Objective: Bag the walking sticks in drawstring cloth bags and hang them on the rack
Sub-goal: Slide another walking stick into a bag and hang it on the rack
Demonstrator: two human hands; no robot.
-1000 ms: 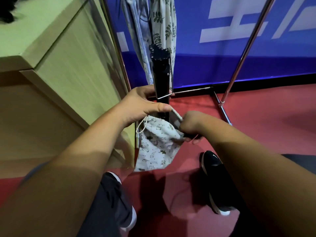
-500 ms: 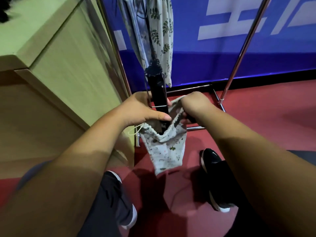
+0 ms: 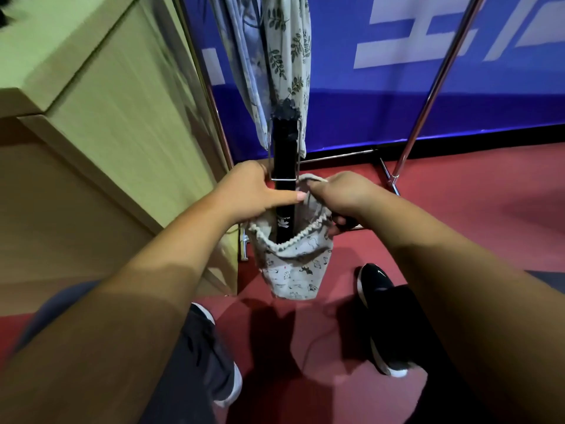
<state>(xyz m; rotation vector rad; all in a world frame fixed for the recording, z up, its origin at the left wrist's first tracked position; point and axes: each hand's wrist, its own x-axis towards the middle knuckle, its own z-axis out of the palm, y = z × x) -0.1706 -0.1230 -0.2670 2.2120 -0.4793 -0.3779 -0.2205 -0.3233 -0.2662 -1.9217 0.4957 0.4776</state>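
Blue banner (image 3: pixel 397 111) backs the scene above a red floor (image 3: pixel 474 240), with a pale wooden cabinet (image 3: pixel 107 133) at left. Chrome rack (image 3: pixel 428 96) stands in front of the banner, and two hung cloth bags (image 3: pixel 287 56) are already on it, their tops out of frame. Black walking stick (image 3: pixel 284 154) is upright before them, its lower end down inside the mouth of a printed drawstring bag (image 3: pixel 293 270). Left hand (image 3: pixel 253 194) grips the bag's left rim with the thumb laid across the stick, likely steadying both while the cloth is drawn up. Right hand (image 3: pixel 345 194) pinches the opposite rim in curled fingers (image 3: pixel 318 186) and lifts it level with the left, which spreads the mouth wide, probably so the shaft passes without snagging. Hanging is not yet done for this one. One second back the bag sagged crumpled under the stick's tip, with the right hand lower. Now the mouth gapes round and the stick's end sits within it.
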